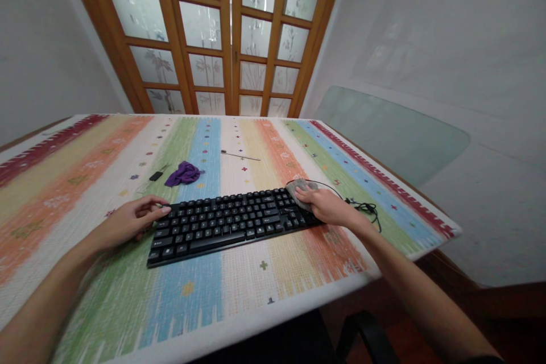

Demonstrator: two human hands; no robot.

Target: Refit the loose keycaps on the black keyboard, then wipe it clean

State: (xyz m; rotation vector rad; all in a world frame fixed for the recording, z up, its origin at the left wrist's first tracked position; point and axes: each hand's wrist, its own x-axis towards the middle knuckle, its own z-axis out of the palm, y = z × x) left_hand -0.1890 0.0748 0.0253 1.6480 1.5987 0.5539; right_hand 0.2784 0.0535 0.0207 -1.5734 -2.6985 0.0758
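A black keyboard [222, 222] lies on a striped, many-coloured tablecloth [85, 170]. My left hand [130, 220] rests at the keyboard's left end, fingers curled against its edge. At the right end my right hand [326, 206] presses a grey cloth [298, 187] onto the keys, its fingers closed on the cloth. The keyboard's black cable [362, 206] trails off to the right behind that hand.
A purple cloth [183, 173] and a small black object [156, 176] lie behind the keyboard, with a thin rod [241, 155] farther back. Wooden doors with frosted glass [222, 34] stand beyond the table. A black chair [362, 335] sits below the near edge.
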